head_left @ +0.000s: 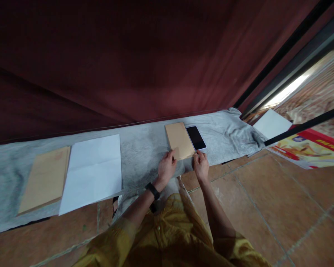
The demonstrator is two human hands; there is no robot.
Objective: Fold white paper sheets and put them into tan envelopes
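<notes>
A brown paper envelope (179,140) lies on the grey cloth in front of me. My left hand (167,167) is closed at its near left corner, thumb and fingers pinching the edge. At the near right corner is my right hand (201,166), its fingers bent and pressed together on the envelope's edge. Just beyond those fingers, a dark-screened smartphone (196,137) with a light rim rests close along the envelope's right side. Whatever lies beneath the envelope is hidden.
Left on the grey cloth (141,148) lie white paper sheets (93,172) and more brown envelopes (46,178). A dark red curtain (128,74) hangs behind. At right are a dark metal frame (289,63), a white sheet (272,124) and a red-yellow printed box (314,146).
</notes>
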